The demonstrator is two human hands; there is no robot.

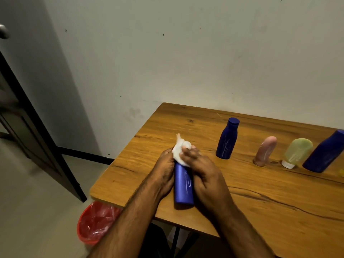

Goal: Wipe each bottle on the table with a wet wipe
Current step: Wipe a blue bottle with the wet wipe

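Two hands [186, 170], five bottles [183, 185].

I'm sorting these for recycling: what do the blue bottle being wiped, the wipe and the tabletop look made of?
The blue bottle in the hands looks like matte plastic, with a soft, even sheen. The crumpled white wet wipe looks like thin fabric or paper; it bunches softly. The brown table top shows wood grain and knots, perhaps laminate rather than solid wood.

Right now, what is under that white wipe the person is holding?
The wet wipe covers the top end of a blue bottle, held between the left hand and right hand. Its lower body shows; the cap, if any, is hidden.
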